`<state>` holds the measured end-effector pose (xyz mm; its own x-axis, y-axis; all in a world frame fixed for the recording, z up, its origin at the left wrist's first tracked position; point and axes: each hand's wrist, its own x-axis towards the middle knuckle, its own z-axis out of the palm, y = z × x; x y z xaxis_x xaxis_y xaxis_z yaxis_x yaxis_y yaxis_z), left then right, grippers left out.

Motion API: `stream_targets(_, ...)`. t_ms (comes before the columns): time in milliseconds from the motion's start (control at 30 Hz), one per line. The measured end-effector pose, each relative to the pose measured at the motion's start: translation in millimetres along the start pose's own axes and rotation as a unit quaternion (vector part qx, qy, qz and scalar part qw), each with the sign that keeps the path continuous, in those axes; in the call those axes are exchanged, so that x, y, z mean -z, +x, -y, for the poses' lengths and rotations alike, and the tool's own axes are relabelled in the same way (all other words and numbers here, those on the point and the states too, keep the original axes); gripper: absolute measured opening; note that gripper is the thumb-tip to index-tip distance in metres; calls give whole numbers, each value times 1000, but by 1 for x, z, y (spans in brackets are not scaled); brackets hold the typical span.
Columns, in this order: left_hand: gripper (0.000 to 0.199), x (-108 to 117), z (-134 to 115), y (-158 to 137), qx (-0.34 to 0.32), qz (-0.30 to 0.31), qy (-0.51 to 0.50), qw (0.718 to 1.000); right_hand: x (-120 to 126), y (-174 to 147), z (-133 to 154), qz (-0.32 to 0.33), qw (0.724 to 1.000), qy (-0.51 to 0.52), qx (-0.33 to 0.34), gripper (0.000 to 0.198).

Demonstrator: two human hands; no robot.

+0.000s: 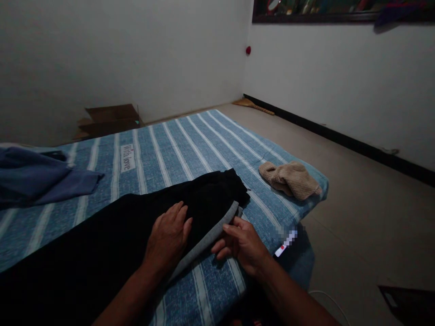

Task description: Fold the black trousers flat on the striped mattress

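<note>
I see my left hand (169, 235) lying flat, fingers spread, on the black garment (112, 240) stretched across the blue striped mattress (190, 145). My right hand (242, 244) sits just beside it, near the mattress's front edge, fingers pinching the garment's grey hem (212, 233), which runs between the two hands. The garment stretches from my hands back toward the lower left. A beige cloth (290, 179) lies bunched near the mattress's right corner, well apart from my hands. A blue garment (37, 176) rests at the far left, and flattened cardboard (108, 118) lies against the wall.
</note>
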<state>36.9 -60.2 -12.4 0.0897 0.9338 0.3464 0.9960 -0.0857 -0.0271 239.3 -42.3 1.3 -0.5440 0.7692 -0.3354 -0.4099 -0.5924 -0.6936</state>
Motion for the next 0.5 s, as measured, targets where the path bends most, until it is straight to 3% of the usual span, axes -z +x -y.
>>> stream_targets(167, 44, 4, -3, 0, 12, 13, 7, 1000, 2, 7, 8, -16, 1000, 9, 20, 39)
stream_targets(267, 45, 8, -8, 0, 63, 32, 34, 997, 3, 11, 13, -37, 999, -13, 32, 40)
stream_targets(500, 55, 10, -7, 3, 152, 158, 24, 975, 7, 16, 16, -85, 990, -101, 55, 39)
